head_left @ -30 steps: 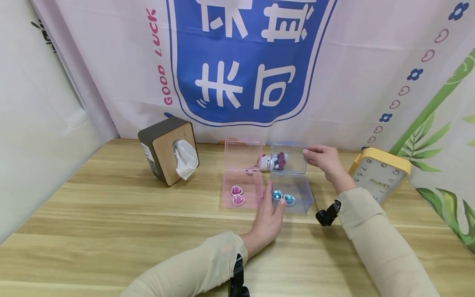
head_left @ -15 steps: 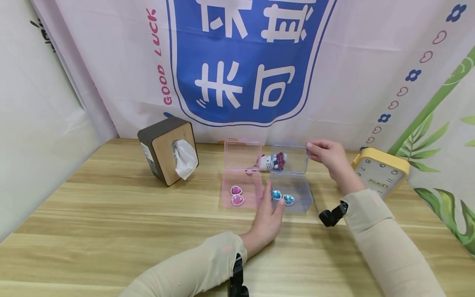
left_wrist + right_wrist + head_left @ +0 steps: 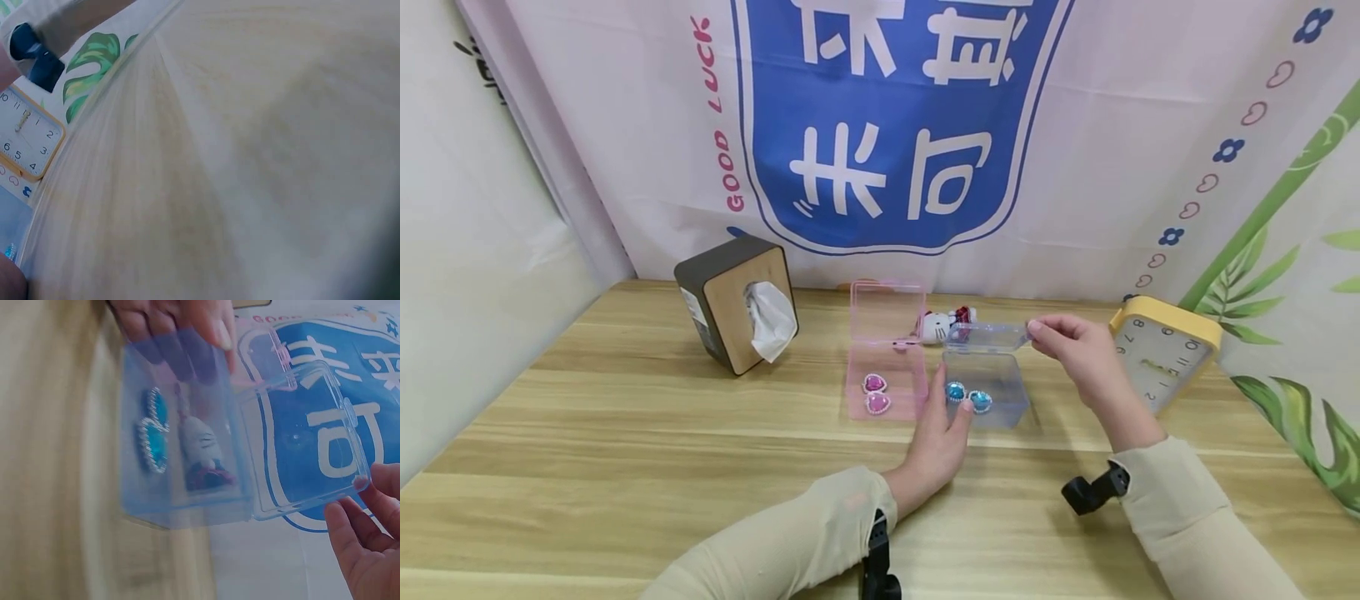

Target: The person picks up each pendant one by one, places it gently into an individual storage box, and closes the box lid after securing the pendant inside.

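A clear blue plastic box (image 3: 1006, 387) stands with its hinged lid (image 3: 987, 337) raised and tilted. Inside lie two blue heart-like gems with white beaded edges (image 3: 980, 402). My right hand (image 3: 1078, 354) pinches the lid's right edge between thumb and fingers, as the right wrist view also shows. Against the box's left side rests my left hand (image 3: 934, 450), its fingers straight and its thumb near the front rim. To the left is a clear pink box (image 3: 868, 358), lid upright, with two pink heart gems (image 3: 877, 403) in it.
Behind the boxes lies a small white cat figure (image 3: 935, 327). A tissue box (image 3: 737, 312) stands at the left with a tissue sticking out. The yellow clock (image 3: 1165, 354) leans right of my right hand. A printed cloth (image 3: 1075, 167) hangs behind the table.
The blue lid has swung forward and down from nearly upright, with my right hand pinching it and shifting right and slightly down. My left hand stays beside the blue box.
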`<state>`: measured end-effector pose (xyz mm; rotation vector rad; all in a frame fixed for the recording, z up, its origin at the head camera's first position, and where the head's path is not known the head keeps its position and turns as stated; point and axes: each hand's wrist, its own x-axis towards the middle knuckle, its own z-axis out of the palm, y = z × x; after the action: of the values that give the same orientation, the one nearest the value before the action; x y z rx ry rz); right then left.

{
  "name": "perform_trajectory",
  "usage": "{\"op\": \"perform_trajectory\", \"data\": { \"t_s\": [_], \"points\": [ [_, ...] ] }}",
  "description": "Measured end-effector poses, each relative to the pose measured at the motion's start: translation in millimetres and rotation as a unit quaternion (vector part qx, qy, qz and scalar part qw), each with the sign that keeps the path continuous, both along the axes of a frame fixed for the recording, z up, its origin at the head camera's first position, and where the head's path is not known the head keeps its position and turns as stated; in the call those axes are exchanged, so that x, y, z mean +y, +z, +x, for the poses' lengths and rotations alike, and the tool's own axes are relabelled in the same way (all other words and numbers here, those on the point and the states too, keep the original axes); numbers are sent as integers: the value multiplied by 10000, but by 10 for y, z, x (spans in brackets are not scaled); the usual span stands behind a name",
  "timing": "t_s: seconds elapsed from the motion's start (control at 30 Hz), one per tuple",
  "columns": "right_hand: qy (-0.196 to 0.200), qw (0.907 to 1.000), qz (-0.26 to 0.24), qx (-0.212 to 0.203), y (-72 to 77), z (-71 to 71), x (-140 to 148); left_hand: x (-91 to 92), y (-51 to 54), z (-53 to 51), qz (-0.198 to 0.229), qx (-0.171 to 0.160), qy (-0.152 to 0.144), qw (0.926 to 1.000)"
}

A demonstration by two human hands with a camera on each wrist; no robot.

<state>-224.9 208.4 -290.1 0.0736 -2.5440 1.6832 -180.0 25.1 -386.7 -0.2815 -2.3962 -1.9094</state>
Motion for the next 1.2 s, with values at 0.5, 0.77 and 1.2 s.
{"op": "perform_trajectory", "data": {
  "t_s": [0.5, 0.77, 1.2],
  "points": [
    [-601, 9974, -406, -12, -310, 299, -125, -10, 27, 10, 3, -46, 6, 10000],
    [-673, 9904, -1139, -405, -442, 344, -193, -7, 9, -3, 256, 185, -20, 9995],
    [-617, 9659, -2361, -869, -535, 426, -318, -7, 8, -5, 292, 356, 39, 9989]
  ]
}}
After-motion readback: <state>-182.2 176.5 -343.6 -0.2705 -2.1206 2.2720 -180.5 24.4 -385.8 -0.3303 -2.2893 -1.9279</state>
